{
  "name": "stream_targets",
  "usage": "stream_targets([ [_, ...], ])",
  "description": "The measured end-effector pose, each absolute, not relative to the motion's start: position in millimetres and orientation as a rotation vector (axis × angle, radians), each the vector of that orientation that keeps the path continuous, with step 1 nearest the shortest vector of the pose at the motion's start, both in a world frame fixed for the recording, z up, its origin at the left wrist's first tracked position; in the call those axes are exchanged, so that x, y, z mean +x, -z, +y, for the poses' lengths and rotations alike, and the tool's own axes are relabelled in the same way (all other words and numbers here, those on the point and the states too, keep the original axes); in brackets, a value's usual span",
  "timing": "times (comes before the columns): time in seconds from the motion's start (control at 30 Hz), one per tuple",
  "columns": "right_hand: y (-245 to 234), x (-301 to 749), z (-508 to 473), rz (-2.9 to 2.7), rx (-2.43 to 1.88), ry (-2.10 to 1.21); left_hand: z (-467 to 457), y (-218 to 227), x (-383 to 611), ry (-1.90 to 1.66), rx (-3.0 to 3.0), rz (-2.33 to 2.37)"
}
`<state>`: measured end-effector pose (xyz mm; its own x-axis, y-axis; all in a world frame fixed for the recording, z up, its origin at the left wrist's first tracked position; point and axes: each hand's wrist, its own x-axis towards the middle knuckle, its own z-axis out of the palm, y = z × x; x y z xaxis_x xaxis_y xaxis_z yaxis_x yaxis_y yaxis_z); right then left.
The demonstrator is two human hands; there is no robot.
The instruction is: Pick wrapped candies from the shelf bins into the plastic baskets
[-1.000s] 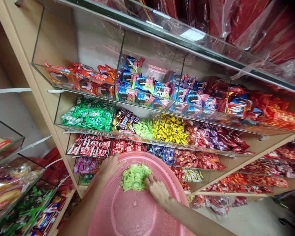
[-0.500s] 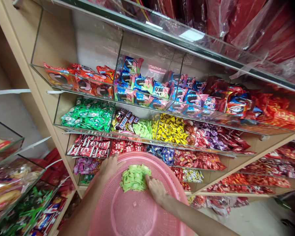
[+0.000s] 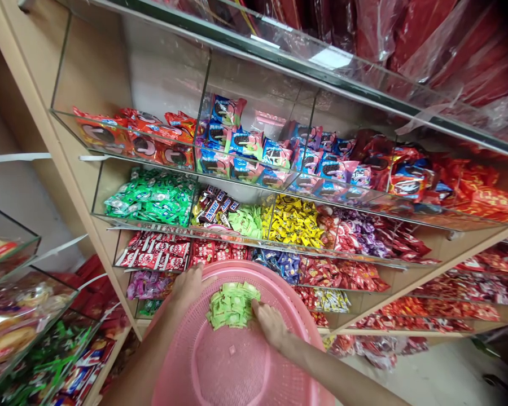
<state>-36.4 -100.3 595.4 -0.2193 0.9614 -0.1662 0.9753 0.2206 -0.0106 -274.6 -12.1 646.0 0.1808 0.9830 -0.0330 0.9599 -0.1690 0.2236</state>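
Note:
A round pink plastic basket (image 3: 232, 372) with a mesh pattern is tilted before me. In its upper part lies a heap of light green wrapped candies (image 3: 232, 304). At the basket's upper left rim, my left hand (image 3: 189, 286) is closed over the edge, its fingers partly out of sight behind it. My right hand (image 3: 271, 322) is inside the basket at the right side of the heap. Its fingers are curled closed against the candies, and what lies in them is hidden.
Glass-fronted shelves hold green candy packets (image 3: 152, 197), Snickers bars (image 3: 214, 210), yellow candies (image 3: 294, 223) and blue cookie packs (image 3: 245, 144). More light green candies (image 3: 243, 220) lie in a compartment above the basket. Red plastic-wrapped goods (image 3: 423, 34) overhang at upper right.

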Motion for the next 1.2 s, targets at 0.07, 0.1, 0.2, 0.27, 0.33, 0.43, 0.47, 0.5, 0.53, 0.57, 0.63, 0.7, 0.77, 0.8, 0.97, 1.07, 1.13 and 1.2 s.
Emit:
stream_targets([
  [0.07, -593.6, -34.5, -96.4, 2.367, 1.883, 0.127, -12.0, -645.7, -274.7, -0.183, 2.252, 1.890],
  [0.1, -594.2, -34.3, -94.7, 2.364, 1.886, 0.112, -12.1, -645.5, -274.8, -0.186, 2.249, 1.891],
  [0.2, -600.9, -37.2, -93.2, 2.322, 1.878, 0.094, -12.3, -644.8, -275.1, -0.197, 2.243, 1.892],
  [0.27, -606.0, -40.2, -94.6, 2.301, 1.851, 0.075, -12.3, -644.4, -275.3, -0.205, 2.251, 1.887],
  [0.33, -609.0, -42.0, -96.4, 2.294, 1.839, 0.065, -11.9, -643.7, -275.4, -0.204, 2.265, 1.883],
  [0.43, -608.4, -42.0, -96.9, 2.303, 1.879, 0.081, -10.7, -641.7, -275.7, -0.185, 2.276, 1.891],
  [0.47, -607.2, -41.5, -96.4, 2.307, 1.899, 0.091, -10.3, -640.9, -275.9, -0.179, 2.280, 1.894],
  [0.5, -605.9, -41.0, -95.9, 2.305, 1.918, 0.104, -9.9, -640.2, -276.0, -0.177, 2.285, 1.896],
  [0.53, -604.4, -40.5, -95.3, 2.303, 1.932, 0.117, -9.7, -639.6, -276.2, -0.180, 2.292, 1.897],
  [0.57, -603.0, -40.1, -94.9, 2.302, 1.941, 0.133, -9.6, -639.3, -276.2, -0.185, 2.299, 1.896],
  [0.63, -600.7, -39.6, -94.9, 2.303, 1.949, 0.166, -9.6, -639.4, -276.3, -0.195, 2.304, 1.893],
  [0.7, -599.5, -39.1, -95.8, 2.308, 1.956, 0.194, -9.9, -640.2, -276.1, -0.196, 2.295, 1.892],
  [0.77, -599.8, -38.5, -97.5, 2.305, 1.968, 0.221, -10.1, -641.3, -276.0, -0.190, 2.285, 1.889],
  [0.8, -600.5, -38.2, -98.5, 2.307, 1.970, 0.232, -10.1, -641.9, -275.9, -0.188, 2.283, 1.887],
  [0.97, -605.3, -37.9, -103.0, 2.302, 1.957, 0.246, -9.5, -643.1, -275.7, -0.175, 2.279, 1.879],
  [1.07, -604.2, -37.8, -103.6, 2.267, 1.966, 0.243, -9.1, -642.7, -275.8, -0.164, 2.268, 1.883],
  [1.13, -600.6, -36.7, -103.2, 2.257, 1.968, 0.226, -8.9, -642.2, -276.0, -0.168, 2.269, 1.885],
  [1.2, -596.2, -34.9, -102.8, 2.317, 1.978, 0.192, -8.8, -641.6, -276.2, -0.182, 2.276, 1.886],
])
